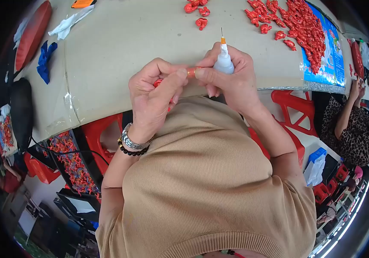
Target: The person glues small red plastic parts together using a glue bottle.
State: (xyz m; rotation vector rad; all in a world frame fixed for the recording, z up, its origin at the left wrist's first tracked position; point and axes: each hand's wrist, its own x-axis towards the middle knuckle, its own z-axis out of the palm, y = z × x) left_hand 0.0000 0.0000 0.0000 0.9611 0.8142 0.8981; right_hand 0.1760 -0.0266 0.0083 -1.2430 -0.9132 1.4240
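Observation:
Between the fingertips of both hands, just above the table's near edge, is a small glossy red piece (192,72) with a golden tint. My left hand (150,92) pinches its left end between thumb and forefinger. Another bit of red (157,83) shows inside the curled left fingers, mostly hidden. On the other end press the thumb and forefinger of my right hand (241,84). That hand also cradles a white squeeze bottle (223,63), upright, with an orange collar and a thin needle tip pointing away from me.
Many small red figures (302,28) are heaped at the far right, partly on a blue printed sheet (335,64). A few red figures (201,23) lie at the back. To the left are a blue cloth (45,61), white tissue (71,22) and red tray (33,34). Another person (352,124) sits at right.

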